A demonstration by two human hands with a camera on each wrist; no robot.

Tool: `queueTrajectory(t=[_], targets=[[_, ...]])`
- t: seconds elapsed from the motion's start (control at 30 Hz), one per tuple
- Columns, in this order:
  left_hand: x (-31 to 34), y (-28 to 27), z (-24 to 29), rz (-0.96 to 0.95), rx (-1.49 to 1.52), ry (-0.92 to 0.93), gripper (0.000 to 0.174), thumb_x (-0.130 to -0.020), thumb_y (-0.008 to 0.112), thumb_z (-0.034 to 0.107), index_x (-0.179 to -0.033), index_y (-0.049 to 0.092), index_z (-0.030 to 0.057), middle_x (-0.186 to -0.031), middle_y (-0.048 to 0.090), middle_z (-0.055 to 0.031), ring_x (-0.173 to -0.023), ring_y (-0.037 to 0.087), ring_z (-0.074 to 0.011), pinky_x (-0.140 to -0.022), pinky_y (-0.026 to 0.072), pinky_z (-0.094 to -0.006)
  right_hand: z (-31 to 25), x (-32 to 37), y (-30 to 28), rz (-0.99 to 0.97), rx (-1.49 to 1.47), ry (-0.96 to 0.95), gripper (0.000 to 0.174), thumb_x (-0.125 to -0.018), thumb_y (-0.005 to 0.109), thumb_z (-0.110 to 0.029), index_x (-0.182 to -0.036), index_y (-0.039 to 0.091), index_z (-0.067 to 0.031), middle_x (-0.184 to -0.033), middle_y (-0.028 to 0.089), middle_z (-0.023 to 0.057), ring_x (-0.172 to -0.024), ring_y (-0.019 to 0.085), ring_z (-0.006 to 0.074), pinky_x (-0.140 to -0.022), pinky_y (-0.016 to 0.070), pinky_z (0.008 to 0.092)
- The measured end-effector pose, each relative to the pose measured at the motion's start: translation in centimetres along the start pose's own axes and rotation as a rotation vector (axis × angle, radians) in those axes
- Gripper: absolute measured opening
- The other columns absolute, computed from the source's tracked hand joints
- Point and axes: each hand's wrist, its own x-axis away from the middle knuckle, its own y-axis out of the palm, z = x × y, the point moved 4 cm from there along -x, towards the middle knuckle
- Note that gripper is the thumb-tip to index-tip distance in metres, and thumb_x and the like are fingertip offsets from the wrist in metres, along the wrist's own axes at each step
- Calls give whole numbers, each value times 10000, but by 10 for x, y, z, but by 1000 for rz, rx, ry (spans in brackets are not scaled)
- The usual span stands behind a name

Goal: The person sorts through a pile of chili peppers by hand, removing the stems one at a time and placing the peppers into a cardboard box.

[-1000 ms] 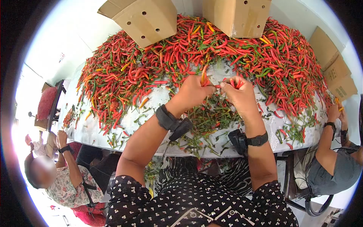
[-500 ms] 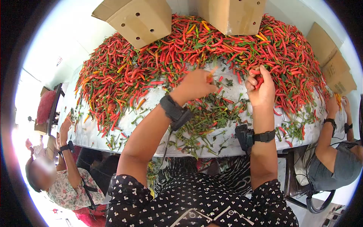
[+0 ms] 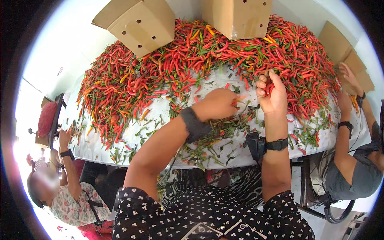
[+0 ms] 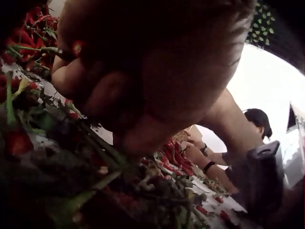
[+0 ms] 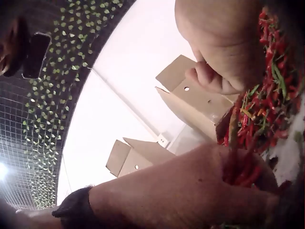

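Note:
My left hand (image 3: 218, 105) is low over a heap of green stems (image 3: 224, 130), back of the hand upward. An orange chili pepper (image 3: 240, 98) pokes out past its fingers. In the right wrist view that hand grips several red chili peppers (image 5: 245, 174). My right hand (image 3: 276, 94) is to the right, raised near the big pile of chilies, palm toward me. Its fingers curl round red chili peppers (image 3: 270, 89). The two hands are apart. In the left wrist view the left palm (image 4: 186, 71) is dark, its fingers bent close above the stems.
A wide pile of red chilies (image 3: 120, 80) curves round the table's (image 3: 92, 146) far side. Two cardboard boxes (image 3: 140, 30) (image 3: 238, 20) stand behind it. One person (image 3: 76, 200) sits at left, another (image 3: 352, 172) at right beside a cardboard flap (image 3: 356, 68).
My hands have parted from their meeting over the stems. The right one has moved right with its chilies; the left one has dropped lower and turned over the stem heap.

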Motion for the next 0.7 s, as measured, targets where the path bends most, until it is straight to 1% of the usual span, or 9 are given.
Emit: queueTrajectory(t=[0.07, 0.13, 0.17, 0.27, 0.37, 0.43, 0.47, 0.53, 0.7], targets=[[9, -18, -7, 96, 119, 29, 217, -730, 615, 227, -837, 573, 42, -681, 577, -106, -624, 566, -285, -558, 431, -390, -4, 1, -1, 19, 6, -8, 153, -843, 563, -214, -795, 501, -83, -658, 481, 6, -524, 434, 101, -410, 292, 209], [22, -37, -23, 67, 615, -367, 210, -780, 584, 222, -866, 557, 32, -629, 525, -29, -537, 511, -166, -491, 390, -309, -7, -1, -4, -3, -12, -7, 155, -843, 564, -216, -792, 500, -84, -654, 476, 3, -519, 426, 94, -408, 287, 207], [25, -39, -30, 67, 612, -368, 210, -780, 584, 222, -866, 557, 32, -629, 525, -29, -537, 511, -166, -491, 390, -309, -7, -1, -4, -26, -29, 0, 156, -842, 566, -217, -790, 499, -85, -651, 470, 1, -513, 419, 88, -406, 283, 206], [23, -35, -57, 164, 1172, -530, 212, -807, 562, 231, -873, 558, 29, -629, 467, 23, -516, 443, -84, -468, 352, -243, -7, -1, -4, -4, -28, -6, 154, -843, 565, -216, -790, 499, -87, -645, 465, -3, -500, 413, 85, -404, 284, 206], [6, -29, -66, 130, 1070, -573, 206, -792, 561, 211, -855, 582, 16, -677, 558, -29, -556, 516, -133, -513, 407, -283, -8, 1, -1, 15, -9, -8, 160, -840, 567, -222, -787, 498, -88, -641, 463, -4, -490, 411, 85, -401, 284, 204], [-14, -31, -62, 200, 457, -387, 248, -760, 577, 238, -831, 613, 4, -754, 623, -109, -650, 595, -224, -599, 456, -346, -8, 0, -2, 9, -12, -3, 156, -836, 573, -217, -786, 499, -90, -638, 468, -4, -490, 416, 84, -399, 285, 205], [-22, -28, -63, 201, 457, -385, 248, -760, 577, 238, -831, 613, 4, -754, 623, -109, -650, 595, -224, -599, 456, -346, -8, -1, -3, 3, -16, 4, 152, -832, 579, -213, -784, 501, -92, -636, 472, -4, -489, 420, 84, -397, 286, 205], [-35, -16, -65, -29, 36, -408, 297, -727, 589, 280, -825, 633, 4, -834, 629, -182, -781, 611, -304, -705, 463, -388, -7, -2, -5, 14, 16, 2, 148, -826, 587, -208, -779, 505, -95, -635, 479, -2, -491, 425, 82, -396, 287, 205], [-39, 2, -70, -54, -40, -359, 264, -736, 609, 256, -747, 621, -7, -666, 594, -161, -589, 564, -301, -553, 444, -419, -3, 0, 0, 18, 168, 6, 136, -816, 607, -187, -751, 526, -98, -626, 503, -1, -478, 433, 74, -386, 284, 197]])
